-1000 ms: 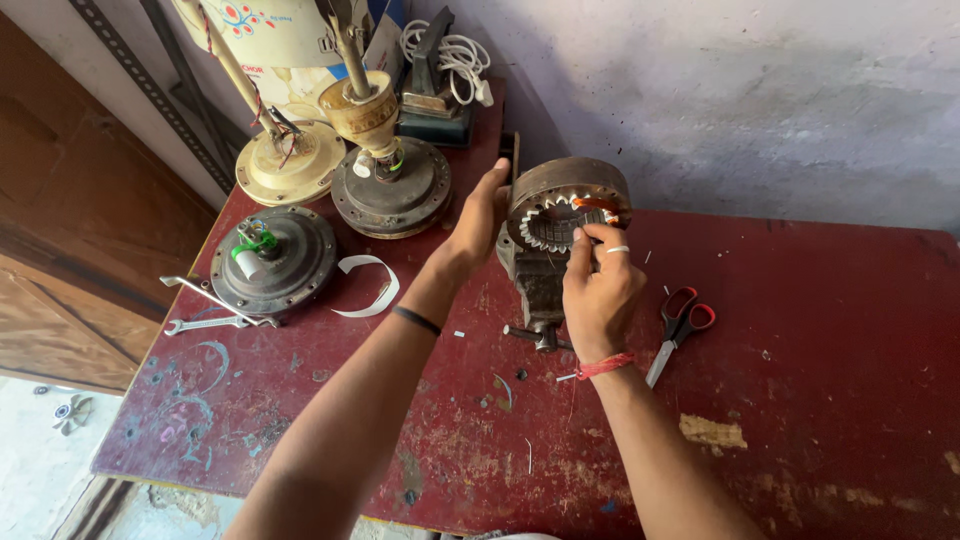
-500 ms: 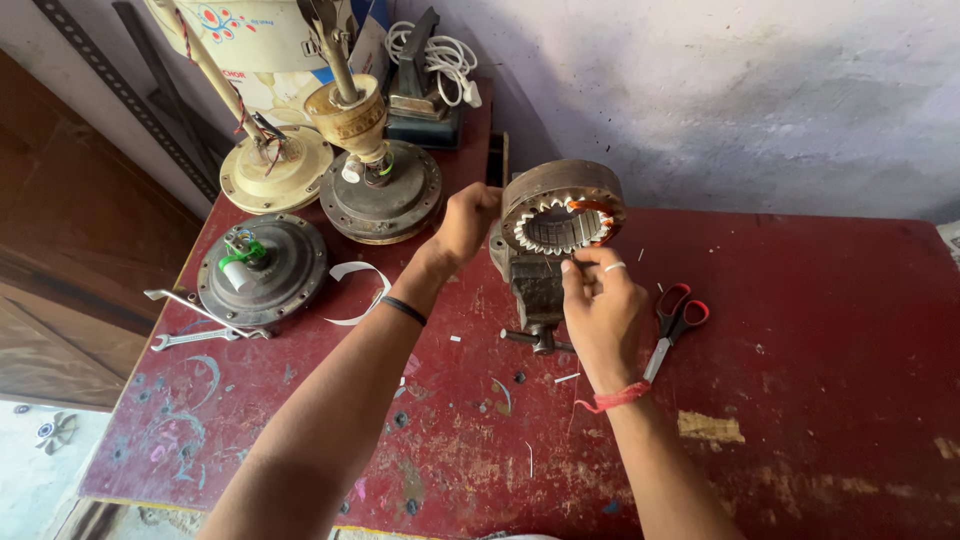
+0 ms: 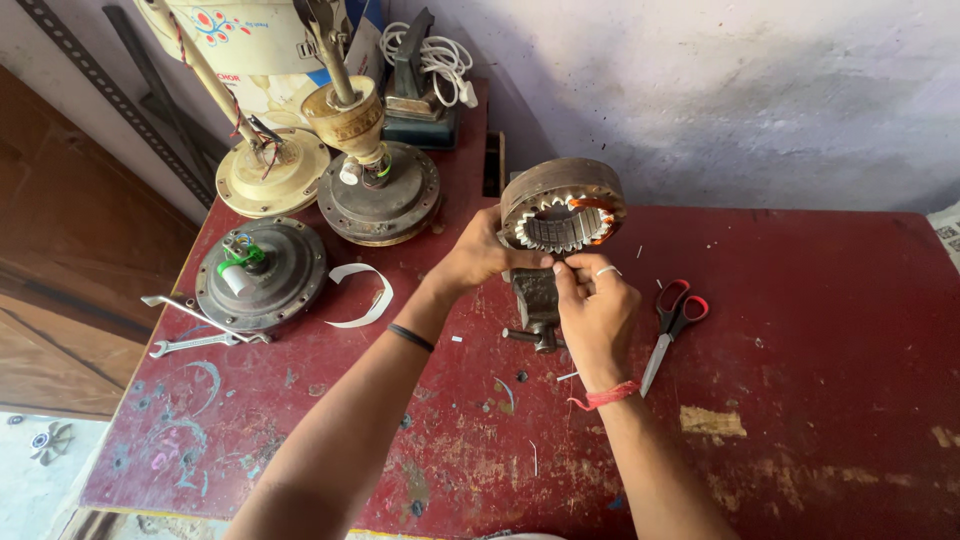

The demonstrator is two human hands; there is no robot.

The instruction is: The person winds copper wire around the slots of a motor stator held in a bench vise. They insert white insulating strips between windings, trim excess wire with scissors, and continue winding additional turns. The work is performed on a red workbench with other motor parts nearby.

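A worn red tabletop [image 3: 800, 400] fills most of the view, scratched and spotted with paint, and it meets a pale plastered wall [image 3: 760, 90] at the back. Near the middle of the tabletop a ring-shaped motor stator [image 3: 563, 205], rusty outside with pale slot teeth and copper windings inside, stands on edge in a small bench vise [image 3: 537, 300]. The left hand [image 3: 478, 258] grips the stator's lower left rim with curled fingers, while the right hand [image 3: 597, 308] sits just below the ring, its fingertips pinched narrow at the lower teeth; whether they hold anything there I cannot tell. To the left stand three fan motor housings: a dark one with a green part [image 3: 262, 272], a brown one with a rod [image 3: 378, 190], and a cream one [image 3: 272, 172]. A white strip [image 3: 362, 296] curls between them and the arm. Red-handled scissors [image 3: 676, 318] lie just right of the right hand, and a spanner [image 3: 195, 344] lies at the left edge.
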